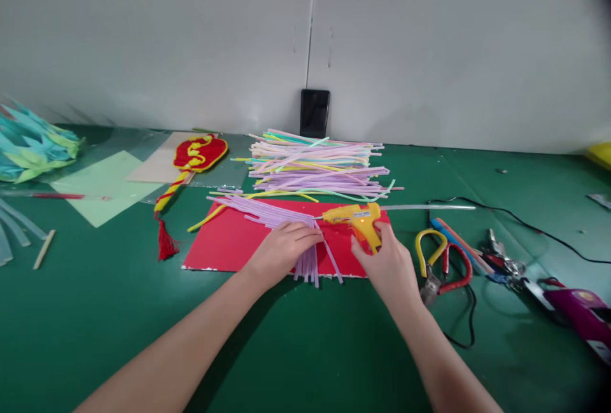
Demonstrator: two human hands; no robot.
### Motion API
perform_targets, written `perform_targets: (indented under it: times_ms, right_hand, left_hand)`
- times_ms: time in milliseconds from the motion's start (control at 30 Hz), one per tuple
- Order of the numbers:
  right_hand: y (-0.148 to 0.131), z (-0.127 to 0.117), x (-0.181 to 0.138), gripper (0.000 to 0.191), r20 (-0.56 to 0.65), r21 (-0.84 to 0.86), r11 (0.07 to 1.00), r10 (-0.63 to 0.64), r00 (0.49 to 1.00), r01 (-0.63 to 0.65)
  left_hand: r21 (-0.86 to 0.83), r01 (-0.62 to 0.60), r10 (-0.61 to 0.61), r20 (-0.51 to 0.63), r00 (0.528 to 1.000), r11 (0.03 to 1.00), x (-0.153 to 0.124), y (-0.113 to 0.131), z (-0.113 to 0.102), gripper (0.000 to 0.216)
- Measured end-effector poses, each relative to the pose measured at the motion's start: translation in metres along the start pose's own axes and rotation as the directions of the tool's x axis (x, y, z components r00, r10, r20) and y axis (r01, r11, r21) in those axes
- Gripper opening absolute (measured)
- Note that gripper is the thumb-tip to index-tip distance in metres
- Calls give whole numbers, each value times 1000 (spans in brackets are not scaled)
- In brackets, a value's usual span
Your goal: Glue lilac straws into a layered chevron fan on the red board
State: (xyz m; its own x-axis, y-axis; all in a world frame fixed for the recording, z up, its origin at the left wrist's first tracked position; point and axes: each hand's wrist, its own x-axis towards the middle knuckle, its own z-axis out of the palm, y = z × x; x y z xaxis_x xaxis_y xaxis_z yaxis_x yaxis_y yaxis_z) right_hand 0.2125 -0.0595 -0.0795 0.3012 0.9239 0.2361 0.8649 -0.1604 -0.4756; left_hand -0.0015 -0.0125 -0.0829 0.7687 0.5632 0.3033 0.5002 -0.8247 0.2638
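Note:
A red card sheet [229, 241] lies on the green table [296, 343] with a fan of lilac straws [258, 210] spread over it. My left hand [282, 249] rests flat on the near ends of those straws, fingers stretched out and pressing them down. My right hand [387, 261] is closed round the handle of a yellow glue gun [353, 216]. The gun's nozzle points left and meets the straws just beyond my left fingertips.
A heap of pastel straws [315, 165] sits behind the card. A red and yellow ornament with a tassel [193, 161] lies at left, teal paper craft [28, 146] far left. Pliers [442, 260], tools and a black cord [525, 225] lie at right. A phone [315, 112] leans on the wall.

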Motion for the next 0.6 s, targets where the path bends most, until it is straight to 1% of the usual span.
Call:
perform_targets:
  times_ms: [133,200,333,433,600]
  right_hand:
    - [1,-3,1,47,29,-55,997,60,998,-58]
    - [3,-5,2,47,30,-55,996,70,997,-68]
    - [9,-2,3,44,-18,-11,1000,-23,1000,22]
    - [11,2,1,42,-53,-11,996,-88,995,88]
    - [12,7,1,41,-100,-38,992,-124,987,121]
  left_hand:
    - [-4,6,-6,-21,1000,1000,0,1,-1,30]
    - [7,6,-5,-14,1000,1000,-1,0,0,30]
    - [41,-32,31,17,999,999,-1,-1,1,32]
    - [67,-49,48,19,999,997,0,-2,3,31]
    - [87,-65,65,-2,998,994,1,-3,6,28]
